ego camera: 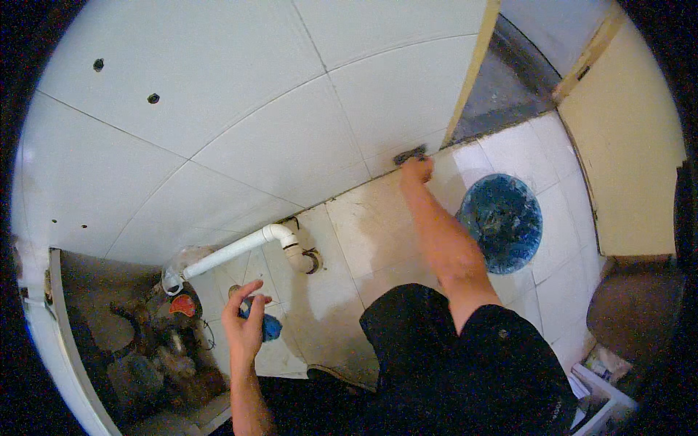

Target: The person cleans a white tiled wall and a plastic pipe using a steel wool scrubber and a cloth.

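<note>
My right hand [419, 170] reaches out to the foot of the white tiled wall [256, 147]. Its fingers are closed on a dark, flat pad-like tool [409, 155], which appears to press against the lowest tiles. Blur hides exactly what the tool is. Raised over the floor at the lower left, my left hand [245, 316] has its thumb and fingers apart. Beneath it shows a blue object [271, 328] on the floor tiles, partly hidden by the hand; I cannot tell its kind.
A blue-rimmed round bucket [500, 223] stands right of my forearm. A white plastic elbow pipe [240, 250] runs along the wall from a floor drain opening. At left lies a dark recess [136, 349] with clutter and a red piece [182, 305]. A yellowish door [627, 147] stands at right.
</note>
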`<state>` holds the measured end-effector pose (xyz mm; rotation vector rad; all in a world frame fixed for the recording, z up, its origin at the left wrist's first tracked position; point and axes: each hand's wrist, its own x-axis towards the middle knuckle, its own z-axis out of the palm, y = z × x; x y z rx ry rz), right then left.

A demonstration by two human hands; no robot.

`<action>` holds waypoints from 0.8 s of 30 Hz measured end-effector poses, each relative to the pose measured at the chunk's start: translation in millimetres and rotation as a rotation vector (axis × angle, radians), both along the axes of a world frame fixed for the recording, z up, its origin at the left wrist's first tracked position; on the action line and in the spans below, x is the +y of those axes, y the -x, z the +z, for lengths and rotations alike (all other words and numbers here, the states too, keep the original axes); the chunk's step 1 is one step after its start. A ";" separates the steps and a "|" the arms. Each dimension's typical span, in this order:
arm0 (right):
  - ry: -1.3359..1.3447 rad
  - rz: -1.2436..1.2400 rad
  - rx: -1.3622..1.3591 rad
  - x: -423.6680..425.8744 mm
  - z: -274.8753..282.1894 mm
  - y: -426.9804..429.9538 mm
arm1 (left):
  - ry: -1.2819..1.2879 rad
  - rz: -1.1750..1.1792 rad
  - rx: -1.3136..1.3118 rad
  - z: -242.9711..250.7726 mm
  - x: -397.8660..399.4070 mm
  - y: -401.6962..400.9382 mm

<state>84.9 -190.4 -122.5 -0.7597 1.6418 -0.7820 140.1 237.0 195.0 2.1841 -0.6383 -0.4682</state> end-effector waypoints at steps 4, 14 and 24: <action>0.028 0.175 0.181 21.2 -2.5 -38.0 | 0.073 0.003 0.018 12.6 -25.0 11.3; -0.029 -0.034 0.029 25.4 30.5 -30.7 | -0.101 -0.038 -0.015 1.3 -14.0 4.1; 0.263 0.001 -0.016 -15.1 -89.3 66.6 | -0.111 -0.251 0.066 -51.9 -67.5 25.3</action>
